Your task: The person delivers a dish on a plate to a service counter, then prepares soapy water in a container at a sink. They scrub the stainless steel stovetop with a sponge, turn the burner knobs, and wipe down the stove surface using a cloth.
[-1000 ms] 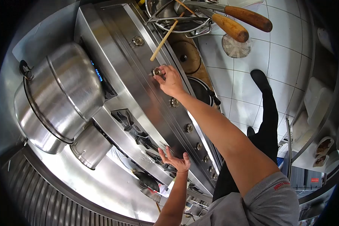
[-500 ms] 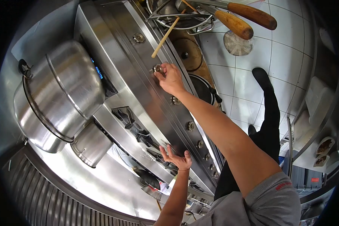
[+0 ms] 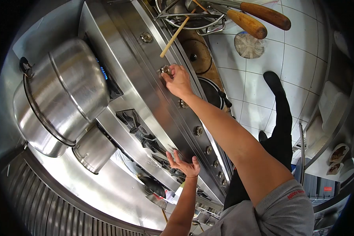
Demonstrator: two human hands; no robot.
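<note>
Pinching a metal stove knob (image 3: 166,70), the right hand (image 3: 178,80) seems at a knob-setting step calling for fine wrist control; the left hand (image 3: 187,168) spreads wide over the gas stove (image 3: 151,94)

Two wooden handles (image 3: 247,24), a round pale bundle (image 3: 249,45) against white floor tiles (image 3: 301,55), small dishes (image 3: 338,152) with brown contents

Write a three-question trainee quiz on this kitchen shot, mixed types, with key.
1. Multiple choice: the right hand has its fingers on A) a pot lid, B) a stove knob, C) a floor tile.
2. True or false: the left hand is gripping a pan.
3. Fill in: the two thick handles at the top of the picture are made of ____.

Key: 1. B. 2. False; its fingers are spread. 3. Wood.
</note>
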